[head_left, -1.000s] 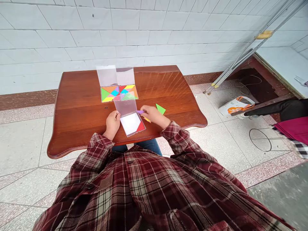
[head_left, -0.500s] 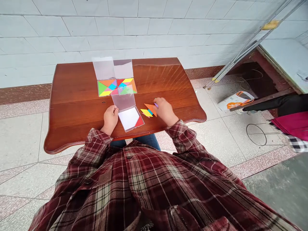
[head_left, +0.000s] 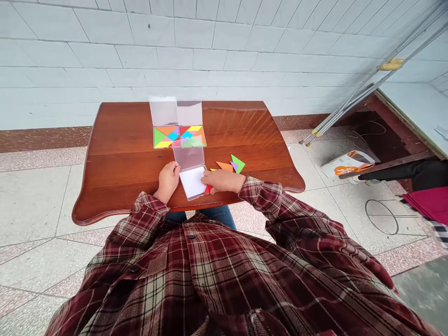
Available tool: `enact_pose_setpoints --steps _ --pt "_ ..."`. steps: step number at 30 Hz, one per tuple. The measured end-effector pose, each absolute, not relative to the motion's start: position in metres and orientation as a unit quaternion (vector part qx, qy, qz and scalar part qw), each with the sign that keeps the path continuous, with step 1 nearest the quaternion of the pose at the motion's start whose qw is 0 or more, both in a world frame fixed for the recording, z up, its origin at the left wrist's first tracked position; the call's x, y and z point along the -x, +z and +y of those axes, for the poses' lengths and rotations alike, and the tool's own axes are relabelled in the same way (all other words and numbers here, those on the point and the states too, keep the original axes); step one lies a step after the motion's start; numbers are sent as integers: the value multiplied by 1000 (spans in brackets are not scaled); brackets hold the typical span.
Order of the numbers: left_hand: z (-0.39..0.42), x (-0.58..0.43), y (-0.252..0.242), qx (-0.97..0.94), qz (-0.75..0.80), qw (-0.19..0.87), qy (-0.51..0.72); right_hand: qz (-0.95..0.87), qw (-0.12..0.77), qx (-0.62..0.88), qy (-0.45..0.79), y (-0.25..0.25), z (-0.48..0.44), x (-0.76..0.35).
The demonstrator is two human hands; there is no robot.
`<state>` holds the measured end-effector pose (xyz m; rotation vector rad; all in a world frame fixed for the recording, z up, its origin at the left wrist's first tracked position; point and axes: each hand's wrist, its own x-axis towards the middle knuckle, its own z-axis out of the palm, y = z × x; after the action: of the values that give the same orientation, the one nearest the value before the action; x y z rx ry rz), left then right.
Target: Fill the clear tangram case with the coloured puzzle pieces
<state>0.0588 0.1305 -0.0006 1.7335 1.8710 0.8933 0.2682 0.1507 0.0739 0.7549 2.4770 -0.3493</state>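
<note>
An open clear tangram case [head_left: 192,184] with a white base lies near the table's front edge, its clear lid [head_left: 189,157] tilted up at the back. At its left edge, by the hinge, my left hand [head_left: 169,179] is closed with thumb and finger on the case. My right hand [head_left: 222,180] reaches over the case's right side, fingers together and pointing left; whatever they hold is hidden. A red piece [head_left: 208,189] shows beneath it. Behind this hand lie an orange triangle [head_left: 224,166], a purple triangle [head_left: 234,165] and a green triangle [head_left: 238,163]; a bit of yellow is mostly covered.
Two filled tangram cases [head_left: 166,136] stand open side by side farther back on the wooden table [head_left: 122,172], against the tiled wall [head_left: 175,60]. Crutches [head_left: 345,107] lean at the right, near a white and orange bucket [head_left: 348,163] on the floor.
My right hand has moved left from the loose pieces onto the case, uncovering the green and purple triangles. My left hand stays at the case's left edge. The camera view has shifted slightly.
</note>
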Motion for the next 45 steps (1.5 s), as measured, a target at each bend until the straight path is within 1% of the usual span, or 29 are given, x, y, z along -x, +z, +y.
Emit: enact_pose_setpoints --steps 4,10,15,22,25,31,37,45 --pt "130 -59 -1 -625 676 220 324 914 265 -280 -127 77 153 -265" --pt "130 -59 -2 -624 677 220 323 908 238 -306 -158 74 156 -271" --pt "130 -58 -5 -629 673 218 323 903 213 -345 -144 79 154 -276" --pt "131 -57 -6 -627 672 219 326 862 87 -488 -107 82 150 -279" --pt "131 -57 -6 -628 672 217 327 838 66 -534 -94 75 146 -274" --pt "130 -58 -3 -628 674 215 325 844 78 -529 -43 57 124 -256" --pt "131 -59 -3 -627 677 210 323 858 119 -493 -81 46 112 -246" --pt "131 -60 -2 -621 678 219 327 812 95 -565 -108 42 120 -247"
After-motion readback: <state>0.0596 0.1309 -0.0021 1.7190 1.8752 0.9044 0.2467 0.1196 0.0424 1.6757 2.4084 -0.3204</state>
